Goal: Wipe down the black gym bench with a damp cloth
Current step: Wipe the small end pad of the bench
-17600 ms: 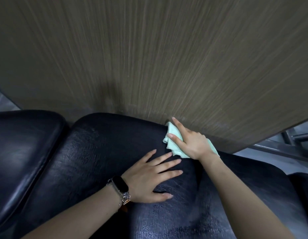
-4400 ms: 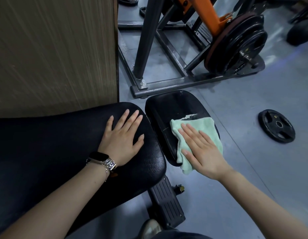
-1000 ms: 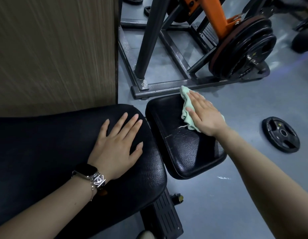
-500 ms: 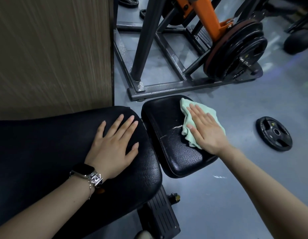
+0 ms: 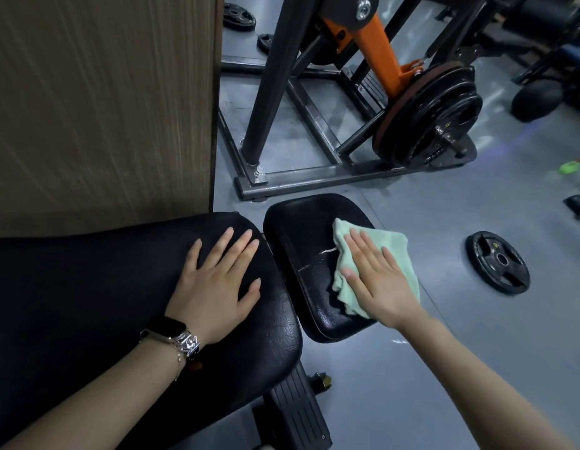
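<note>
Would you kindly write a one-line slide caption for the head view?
Right hand presses a green cloth flat on the small black seat pad while the left hand rests on the bench's long pad.

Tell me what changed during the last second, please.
The right hand slid the green cloth from the small seat pad's far edge back toward its near end. The left hand stayed flat on the long pad.

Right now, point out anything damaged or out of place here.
The small seat pad has a pale tear beside the green cloth. A loose weight plate lies on the floor.
</note>
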`<control>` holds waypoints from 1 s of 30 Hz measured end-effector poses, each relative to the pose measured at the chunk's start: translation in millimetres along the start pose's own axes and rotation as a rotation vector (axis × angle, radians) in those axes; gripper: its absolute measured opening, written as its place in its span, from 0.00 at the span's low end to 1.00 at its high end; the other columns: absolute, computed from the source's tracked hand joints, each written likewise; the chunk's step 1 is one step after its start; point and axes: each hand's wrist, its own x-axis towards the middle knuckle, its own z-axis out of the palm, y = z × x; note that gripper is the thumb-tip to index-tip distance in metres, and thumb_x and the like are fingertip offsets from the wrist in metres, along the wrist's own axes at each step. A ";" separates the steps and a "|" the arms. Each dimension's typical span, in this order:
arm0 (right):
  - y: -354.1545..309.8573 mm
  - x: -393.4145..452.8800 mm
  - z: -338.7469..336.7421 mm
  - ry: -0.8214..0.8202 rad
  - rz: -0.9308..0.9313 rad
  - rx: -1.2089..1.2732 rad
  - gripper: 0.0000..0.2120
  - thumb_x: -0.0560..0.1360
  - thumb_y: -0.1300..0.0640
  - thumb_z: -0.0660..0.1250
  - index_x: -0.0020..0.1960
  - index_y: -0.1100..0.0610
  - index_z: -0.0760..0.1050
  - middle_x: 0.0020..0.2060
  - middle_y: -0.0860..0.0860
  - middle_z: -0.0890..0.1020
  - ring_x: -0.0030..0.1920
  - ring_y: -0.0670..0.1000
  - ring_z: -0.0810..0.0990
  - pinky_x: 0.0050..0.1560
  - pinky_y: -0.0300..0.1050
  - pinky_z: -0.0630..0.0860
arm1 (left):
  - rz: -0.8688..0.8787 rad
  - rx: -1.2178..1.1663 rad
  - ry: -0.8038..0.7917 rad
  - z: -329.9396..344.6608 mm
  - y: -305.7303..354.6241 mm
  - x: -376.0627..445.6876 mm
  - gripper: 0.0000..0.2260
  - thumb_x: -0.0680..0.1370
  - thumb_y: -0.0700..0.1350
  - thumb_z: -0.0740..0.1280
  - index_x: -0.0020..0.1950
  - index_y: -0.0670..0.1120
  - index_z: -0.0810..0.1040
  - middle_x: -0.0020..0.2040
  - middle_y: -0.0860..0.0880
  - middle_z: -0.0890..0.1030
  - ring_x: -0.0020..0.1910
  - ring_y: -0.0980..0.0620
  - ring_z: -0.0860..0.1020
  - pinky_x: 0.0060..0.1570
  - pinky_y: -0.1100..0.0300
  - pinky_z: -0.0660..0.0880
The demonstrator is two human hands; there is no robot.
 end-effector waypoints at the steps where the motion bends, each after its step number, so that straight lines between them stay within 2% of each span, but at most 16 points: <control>1: -8.0 13.6 0.2 -0.004 -0.002 -0.001 0.35 0.75 0.34 0.35 0.78 0.47 0.43 0.77 0.40 0.44 0.75 0.39 0.37 0.74 0.44 0.37 | 0.001 -0.004 0.006 0.0 0.0 0.1 0.28 0.78 0.59 0.48 0.74 0.49 0.63 0.75 0.54 0.59 0.75 0.52 0.54 0.70 0.41 0.53; 4: -41.9 52.0 5.3 -0.008 -0.081 -0.018 0.35 0.74 0.35 0.34 0.78 0.48 0.43 0.77 0.43 0.44 0.76 0.42 0.38 0.75 0.48 0.38 | 0.005 -0.010 0.018 0.6 0.2 0.2 0.27 0.78 0.59 0.49 0.74 0.49 0.64 0.75 0.53 0.60 0.75 0.52 0.54 0.70 0.42 0.51; 8: -82.5 84.5 13.6 0.028 -0.216 -0.085 0.35 0.75 0.38 0.35 0.78 0.50 0.48 0.78 0.45 0.49 0.77 0.45 0.42 0.75 0.50 0.41 | 0.007 0.012 0.030 0.6 0.1 -0.1 0.27 0.78 0.59 0.49 0.74 0.49 0.64 0.75 0.53 0.62 0.75 0.52 0.56 0.69 0.43 0.51; 14: -73.5 98.2 11.2 0.048 -0.316 -0.107 0.31 0.78 0.41 0.38 0.78 0.49 0.54 0.77 0.45 0.55 0.77 0.44 0.47 0.75 0.49 0.45 | 0.010 0.020 0.021 0.4 -0.4 0.5 0.27 0.78 0.59 0.49 0.74 0.49 0.64 0.75 0.53 0.62 0.75 0.51 0.56 0.69 0.44 0.49; 19: -33.5 99.0 0.0 0.035 -0.218 -0.091 0.31 0.77 0.39 0.35 0.78 0.46 0.46 0.77 0.41 0.48 0.75 0.38 0.41 0.76 0.47 0.44 | 0.018 0.022 0.025 0.4 -1.0 0.0 0.27 0.78 0.58 0.49 0.74 0.49 0.64 0.75 0.53 0.62 0.75 0.51 0.56 0.68 0.44 0.50; 22: -9.4 97.9 -6.5 0.037 -0.146 -0.094 0.32 0.75 0.38 0.34 0.78 0.46 0.45 0.76 0.40 0.47 0.73 0.36 0.41 0.75 0.47 0.44 | 0.018 0.019 0.024 0.4 -0.9 0.3 0.27 0.78 0.59 0.49 0.74 0.49 0.64 0.75 0.53 0.61 0.75 0.51 0.56 0.69 0.44 0.49; 30: 3.5 93.0 -7.2 0.042 0.010 -0.071 0.36 0.72 0.36 0.32 0.78 0.46 0.45 0.77 0.41 0.47 0.76 0.43 0.43 0.75 0.49 0.44 | 0.006 0.011 0.017 -0.1 0.3 0.5 0.27 0.78 0.59 0.49 0.74 0.49 0.63 0.75 0.53 0.60 0.75 0.52 0.55 0.69 0.44 0.49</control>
